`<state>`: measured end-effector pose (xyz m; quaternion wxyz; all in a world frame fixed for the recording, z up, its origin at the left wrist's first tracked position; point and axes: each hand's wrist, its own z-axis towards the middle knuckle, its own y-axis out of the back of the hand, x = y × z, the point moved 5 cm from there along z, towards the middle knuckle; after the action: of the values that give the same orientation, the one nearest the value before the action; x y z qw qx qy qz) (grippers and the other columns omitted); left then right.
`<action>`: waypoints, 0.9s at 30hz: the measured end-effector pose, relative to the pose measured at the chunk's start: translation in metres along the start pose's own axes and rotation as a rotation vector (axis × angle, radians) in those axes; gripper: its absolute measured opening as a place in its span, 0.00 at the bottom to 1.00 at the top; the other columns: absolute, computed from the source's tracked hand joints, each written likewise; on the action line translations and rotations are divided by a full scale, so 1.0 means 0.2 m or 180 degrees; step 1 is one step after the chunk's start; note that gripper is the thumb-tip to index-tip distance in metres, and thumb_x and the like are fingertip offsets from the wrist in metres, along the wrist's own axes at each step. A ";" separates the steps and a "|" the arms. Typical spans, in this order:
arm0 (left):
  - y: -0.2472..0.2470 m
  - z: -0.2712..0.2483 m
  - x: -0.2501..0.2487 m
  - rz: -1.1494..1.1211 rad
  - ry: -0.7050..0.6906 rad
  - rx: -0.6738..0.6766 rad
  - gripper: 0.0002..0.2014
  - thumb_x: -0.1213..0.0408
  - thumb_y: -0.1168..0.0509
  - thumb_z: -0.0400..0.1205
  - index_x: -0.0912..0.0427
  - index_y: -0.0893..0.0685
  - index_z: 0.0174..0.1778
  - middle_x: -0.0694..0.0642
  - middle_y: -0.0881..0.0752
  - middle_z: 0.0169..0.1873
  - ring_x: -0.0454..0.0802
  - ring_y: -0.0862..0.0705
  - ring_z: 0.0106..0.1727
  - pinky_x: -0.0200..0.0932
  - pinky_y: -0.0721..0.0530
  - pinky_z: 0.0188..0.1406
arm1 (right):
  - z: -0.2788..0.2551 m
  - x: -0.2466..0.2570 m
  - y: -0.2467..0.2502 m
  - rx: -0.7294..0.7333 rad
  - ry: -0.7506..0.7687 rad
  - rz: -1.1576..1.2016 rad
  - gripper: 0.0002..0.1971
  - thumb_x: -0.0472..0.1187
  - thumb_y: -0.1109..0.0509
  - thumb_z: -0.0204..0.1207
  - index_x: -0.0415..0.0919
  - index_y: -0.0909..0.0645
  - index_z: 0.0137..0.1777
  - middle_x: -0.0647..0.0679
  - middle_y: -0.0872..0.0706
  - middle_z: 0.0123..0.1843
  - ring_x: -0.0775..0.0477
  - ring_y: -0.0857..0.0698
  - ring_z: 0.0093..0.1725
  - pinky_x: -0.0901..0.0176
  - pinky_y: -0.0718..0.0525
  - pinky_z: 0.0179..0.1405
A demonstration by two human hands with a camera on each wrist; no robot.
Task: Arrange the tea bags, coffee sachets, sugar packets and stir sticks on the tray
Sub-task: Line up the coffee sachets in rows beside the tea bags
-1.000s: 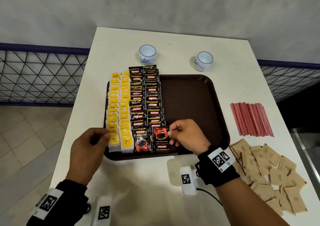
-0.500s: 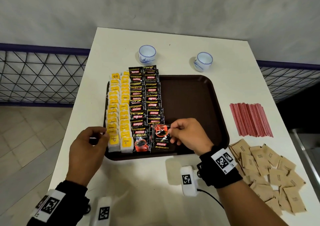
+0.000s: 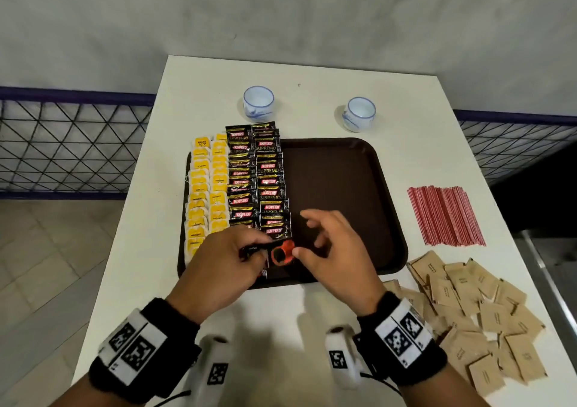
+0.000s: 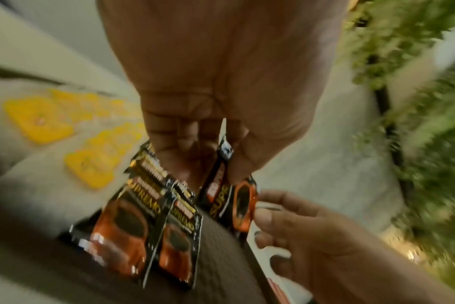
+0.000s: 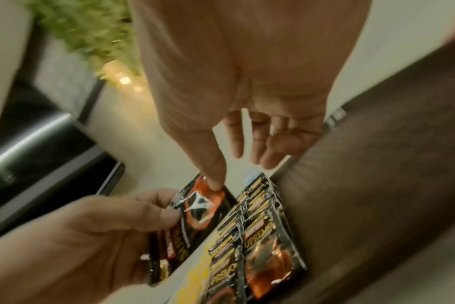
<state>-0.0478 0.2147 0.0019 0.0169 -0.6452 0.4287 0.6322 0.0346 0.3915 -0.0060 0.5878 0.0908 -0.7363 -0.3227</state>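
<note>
The left hand point(image 3: 218, 269) is pinching a coffee sachet point(image 3: 282, 253) between thumb and curled fingers, holding it on edge just above the near rim of the tray point(image 3: 359, 188), low in the middle of the frame. The right hand point(image 3: 334, 260) is hanging loosely spread, gripping nothing; its thumb is touching the sachet's red end, as the right wrist view shows.

To do this well, I'd say the sachet is wanting to go down flat at the near end of the right-hand black column, overlapping the one above it as the rest are, with the thumb steadying it so the neighbours aren't nudged out of line.

The tray is holding two columns of yellow tea bags point(image 3: 206, 200) along its left side and two columns of sachets point(image 3: 256, 181) beside them; its right half is lying bare. The stir sticks point(image 3: 445, 216) and sugar packets point(image 3: 474, 313) are lying on the counter point(image 3: 312, 94) at right, off the tray. Two cups point(image 3: 258, 102) are standing beyond it; their contents I cannot see.
</note>
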 end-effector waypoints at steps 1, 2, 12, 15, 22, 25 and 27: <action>-0.01 0.00 -0.02 0.0207 -0.0185 0.0097 0.14 0.68 0.28 0.81 0.40 0.09 0.50 0.39 0.12 0.47 0.37 0.14 0.51 0.36 0.15 0.51 | -0.01 0.04 0.00 0.0087 0.0315 -0.0097 0.27 0.37 0.19 0.70 0.54 0.19 0.68 0.62 0.21 0.56 0.56 0.19 0.45 0.74 0.21 0.49; -0.02 0.00 -0.03 0.0342 -0.0361 0.0190 0.14 0.69 0.28 0.81 0.43 0.08 0.54 0.39 0.13 0.48 0.38 0.15 0.52 0.39 0.15 0.53 | -0.02 0.07 -0.01 0.0242 0.0497 -0.0090 0.26 0.35 0.20 0.71 0.52 0.17 0.68 0.62 0.20 0.55 0.57 0.19 0.45 0.75 0.22 0.50; 0.01 0.04 -0.02 -0.0787 0.0120 -0.0269 0.15 0.68 0.23 0.78 0.40 0.11 0.48 0.46 0.09 0.45 0.43 0.10 0.50 0.36 0.10 0.38 | -0.04 -0.03 -0.09 0.0537 -0.0787 0.1001 0.07 0.29 0.24 0.77 0.36 0.18 0.39 0.37 0.13 0.30 0.46 0.16 0.23 0.58 0.20 0.20; 0.01 0.08 -0.01 -0.0515 0.0084 -0.0252 0.13 0.70 0.23 0.78 0.43 0.08 0.48 0.44 0.10 0.45 0.38 0.10 0.50 0.33 0.12 0.46 | -0.02 -0.06 -0.11 0.0587 -0.0799 0.0756 0.09 0.32 0.24 0.77 0.37 0.18 0.37 0.38 0.13 0.31 0.50 0.16 0.25 0.61 0.22 0.23; -0.04 0.24 -0.07 0.0500 -0.0381 -0.0098 0.10 0.68 0.26 0.81 0.53 0.07 0.57 0.46 0.10 0.48 0.33 0.16 0.43 0.19 0.25 0.43 | 0.06 -0.15 -0.10 0.0562 -0.0884 0.0359 0.08 0.33 0.25 0.77 0.39 0.15 0.37 0.47 0.17 0.29 0.52 0.17 0.27 0.60 0.23 0.28; -0.08 0.29 -0.08 0.0732 -0.0438 0.0035 0.10 0.69 0.29 0.83 0.56 0.07 0.57 0.50 0.09 0.50 0.40 0.16 0.45 0.22 0.28 0.41 | 0.08 -0.18 -0.11 0.0581 -0.1088 0.0440 0.05 0.32 0.23 0.75 0.39 0.15 0.40 0.42 0.12 0.32 0.53 0.16 0.24 0.62 0.22 0.24; -0.10 0.32 -0.07 0.0893 -0.0489 0.0149 0.11 0.71 0.30 0.83 0.57 0.07 0.57 0.51 0.11 0.50 0.45 0.14 0.48 0.27 0.26 0.40 | 0.09 -0.20 -0.12 0.0648 -0.1178 0.0466 0.06 0.31 0.21 0.73 0.37 0.16 0.39 0.35 0.11 0.33 0.52 0.17 0.23 0.61 0.22 0.24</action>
<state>-0.0842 0.2712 -0.0091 -0.0238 -0.5282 0.5266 0.6656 0.0250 0.4004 -0.0544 0.4524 0.0353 -0.8650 -0.2143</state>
